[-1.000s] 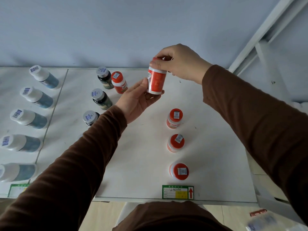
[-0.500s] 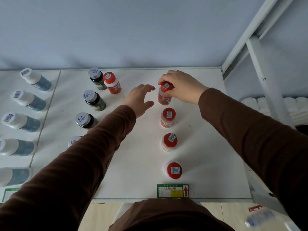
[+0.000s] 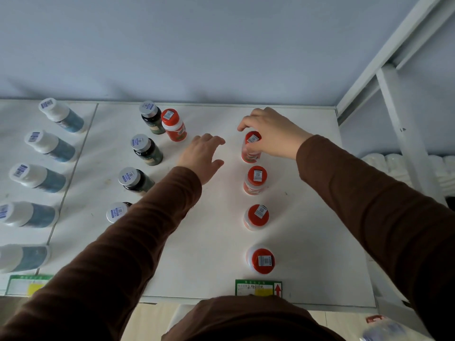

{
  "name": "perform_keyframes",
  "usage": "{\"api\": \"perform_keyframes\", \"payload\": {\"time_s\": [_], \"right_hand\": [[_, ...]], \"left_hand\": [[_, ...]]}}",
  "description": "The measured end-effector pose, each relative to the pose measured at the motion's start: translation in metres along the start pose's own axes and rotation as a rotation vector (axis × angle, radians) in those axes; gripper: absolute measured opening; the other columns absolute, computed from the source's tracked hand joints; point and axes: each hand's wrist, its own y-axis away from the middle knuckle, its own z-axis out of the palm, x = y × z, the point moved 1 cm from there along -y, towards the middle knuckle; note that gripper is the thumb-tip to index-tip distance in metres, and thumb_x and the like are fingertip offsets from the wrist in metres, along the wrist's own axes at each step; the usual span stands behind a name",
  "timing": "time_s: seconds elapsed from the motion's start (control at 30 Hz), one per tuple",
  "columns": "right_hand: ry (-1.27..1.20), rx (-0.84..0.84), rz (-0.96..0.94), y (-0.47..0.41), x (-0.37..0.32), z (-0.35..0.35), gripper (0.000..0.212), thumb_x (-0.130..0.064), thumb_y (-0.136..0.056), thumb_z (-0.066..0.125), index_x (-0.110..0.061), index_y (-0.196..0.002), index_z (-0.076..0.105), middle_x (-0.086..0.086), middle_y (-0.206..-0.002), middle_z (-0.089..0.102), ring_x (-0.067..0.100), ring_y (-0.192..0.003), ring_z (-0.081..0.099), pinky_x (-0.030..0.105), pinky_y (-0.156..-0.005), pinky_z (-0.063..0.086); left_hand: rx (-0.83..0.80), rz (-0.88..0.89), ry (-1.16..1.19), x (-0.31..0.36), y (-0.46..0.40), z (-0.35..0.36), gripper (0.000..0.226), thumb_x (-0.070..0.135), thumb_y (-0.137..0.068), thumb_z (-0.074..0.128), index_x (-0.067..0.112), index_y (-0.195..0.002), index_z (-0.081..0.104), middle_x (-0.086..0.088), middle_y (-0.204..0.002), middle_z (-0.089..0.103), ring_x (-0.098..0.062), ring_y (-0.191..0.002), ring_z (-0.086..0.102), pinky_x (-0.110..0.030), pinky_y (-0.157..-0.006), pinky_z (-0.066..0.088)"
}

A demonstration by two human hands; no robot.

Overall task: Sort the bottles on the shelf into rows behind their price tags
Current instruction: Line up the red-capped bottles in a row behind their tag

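Though gripped, red-capped bottle [image 3: 251,147] upright, cap skyward

The white shelf [image 3: 209,254] carried four red-capped bottles [image 3: 256,179] in a row behind a green price tag [image 3: 258,288], a fifth red-capped bottle [image 3: 173,124] touching the row of dark bottles [image 3: 146,149], and white-capped blue bottles [image 3: 37,177] at left behind another tag [image 3: 29,284].

Open lane: bare white shelf board [image 3: 209,242] between the dark green silver-capped bottle row [image 3: 147,150] and the red-capped white bottle row [image 3: 256,179].
Lane blocker: left hand [image 3: 203,156], fingers spread, hovers at its far end.
Right margin: bare up to the white metal upright [image 3: 403,134].
Back left: stray red-capped bottle [image 3: 173,125] touches the rearmost green one.
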Motion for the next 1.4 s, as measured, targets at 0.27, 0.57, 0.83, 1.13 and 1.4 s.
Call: {"api": "perform_keyframes", "payload": {"time_s": [0.27, 0.57, 0.83, 1.13, 1.4], "right_hand": [[-0.009, 0.094, -0.267, -0.08, -0.079, -0.015, 0.045, -0.022, -0.093, 0.058, -0.025, -0.137, 0.049, 0.004, -0.135, 0.047, 0.024, -0.122, 0.044, 0.035, -0.1, 0.039], [0.269, -0.078, -0.383, -0.137, -0.109, 0.016, 0.045, -0.011, -0.094, 0.053, -0.028, -0.135, 0.046, 0.006, -0.132, 0.046, 0.03, -0.116, 0.047, 0.047, -0.093, 0.047], [-0.072, -0.042, -0.233, -0.119, -0.086, -0.017, 0.034, -0.023, -0.092, 0.058, -0.025, -0.126, 0.055, 0.003, -0.119, 0.058, 0.021, -0.106, 0.054, 0.028, -0.085, 0.04], [-0.479, 0.178, 0.05, -0.061, -0.056, -0.068, 0.049, -0.064, -0.084, 0.059, -0.018, -0.097, 0.068, -0.009, -0.086, 0.062, 0.008, -0.077, 0.056, 0.026, -0.068, 0.044], [-0.602, 0.188, 0.13, -0.04, -0.044, -0.064, 0.045, -0.064, -0.085, 0.056, -0.02, -0.091, 0.066, -0.012, -0.085, 0.062, 0.005, -0.077, 0.057, 0.021, -0.066, 0.042]], "left_hand": [[0.188, -0.289, 0.161, -0.032, 0.028, 0.007, 0.049, 0.028, -0.089, 0.061, 0.012, -0.133, 0.045, -0.01, -0.135, 0.048, -0.027, -0.125, 0.044, -0.035, -0.107, 0.033], [0.328, -0.625, 0.624, -0.045, -0.004, 0.018, 0.08, 0.01, -0.087, 0.057, 0.004, -0.151, 0.009, -0.018, -0.154, 0.026, -0.031, -0.143, 0.024, -0.04, -0.118, 0.021], [0.528, -0.39, 0.888, -0.043, -0.012, 0.006, 0.051, 0.014, -0.087, 0.063, 0.012, -0.133, 0.041, -0.007, -0.123, 0.058, -0.016, -0.107, 0.058, -0.032, -0.096, 0.048], [-0.1, -0.142, 1.847, -0.018, -0.003, -0.044, 0.035, 0.032, -0.1, 0.044, 0.006, -0.122, 0.05, -0.015, -0.105, 0.063, -0.025, -0.086, 0.065, -0.033, -0.085, 0.055], [-0.39, -0.225, 2.036, -0.001, -0.003, -0.045, 0.048, 0.041, -0.102, 0.034, 0.004, -0.13, 0.047, -0.019, -0.107, 0.063, -0.024, -0.086, 0.063, -0.031, -0.083, 0.056]]}}
